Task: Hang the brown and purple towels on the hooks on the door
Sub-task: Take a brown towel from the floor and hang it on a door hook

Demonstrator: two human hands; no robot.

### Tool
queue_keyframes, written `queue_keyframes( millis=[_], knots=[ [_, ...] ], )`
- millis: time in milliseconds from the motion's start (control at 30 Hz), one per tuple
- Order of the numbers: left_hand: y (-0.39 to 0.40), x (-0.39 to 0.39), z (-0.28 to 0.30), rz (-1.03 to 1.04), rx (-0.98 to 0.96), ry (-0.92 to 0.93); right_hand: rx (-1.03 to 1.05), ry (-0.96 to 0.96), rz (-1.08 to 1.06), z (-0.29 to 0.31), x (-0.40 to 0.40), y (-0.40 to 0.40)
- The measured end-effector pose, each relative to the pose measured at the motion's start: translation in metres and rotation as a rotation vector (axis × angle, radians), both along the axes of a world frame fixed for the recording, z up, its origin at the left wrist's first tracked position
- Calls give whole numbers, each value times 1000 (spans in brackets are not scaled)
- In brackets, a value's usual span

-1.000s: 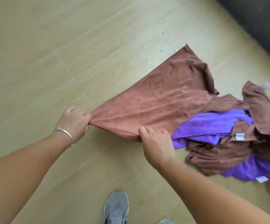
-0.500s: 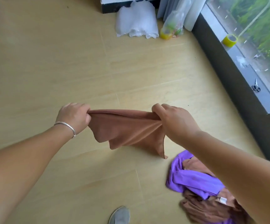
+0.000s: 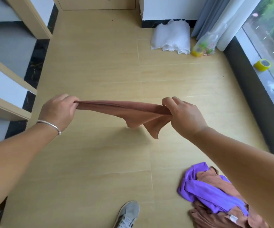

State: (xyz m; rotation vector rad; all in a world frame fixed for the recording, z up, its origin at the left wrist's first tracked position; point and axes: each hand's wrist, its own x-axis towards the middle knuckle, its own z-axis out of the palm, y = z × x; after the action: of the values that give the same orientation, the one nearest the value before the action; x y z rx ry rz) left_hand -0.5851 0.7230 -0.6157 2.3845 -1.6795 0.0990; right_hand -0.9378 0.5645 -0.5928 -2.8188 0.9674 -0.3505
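Brown towel is hanging in the air above the floor, stretched nearly level between two hands. Left hand is gripping one end, fingers curled tight round the bunched cloth; a silver bracelet is sitting on that wrist. Right hand is gripping the other end, fingers folded over the edge. Loose corners are drooping below the taut top edge (the longest point falling nearer the right hand).

Pile of remaining towels is lying on the floor at lower right, purple and brown cloth tangled together, partly hidden behind the right forearm. A grey shoe is showing at the bottom edge, just left of the pile.

Farther off: crumpled white plastic sheet is resting against the far wall, a clear bag beside it at the foot of the curtain. A roll of yellow tape is sitting on the window sill.
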Motion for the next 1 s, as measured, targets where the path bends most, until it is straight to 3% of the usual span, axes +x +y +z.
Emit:
queue_keyframes(
  millis=[200,333,600,733,1000],
  knots=[
    [132,-65,-18,-161,-9,113,144,147,92,-54,-91,86],
    [218,-130,-69,-194,47,212,222,187,155,-109,-155,170],
    [356,-235,-194,-224,379,258,415,282,204,-237,-243,312],
    [402,-273,-249,-266,581,353,495,395,128,-281,-276,362],
    [418,-297,-324,-11,596,599,689,444,-221,-338,-296,399]
  ],
)
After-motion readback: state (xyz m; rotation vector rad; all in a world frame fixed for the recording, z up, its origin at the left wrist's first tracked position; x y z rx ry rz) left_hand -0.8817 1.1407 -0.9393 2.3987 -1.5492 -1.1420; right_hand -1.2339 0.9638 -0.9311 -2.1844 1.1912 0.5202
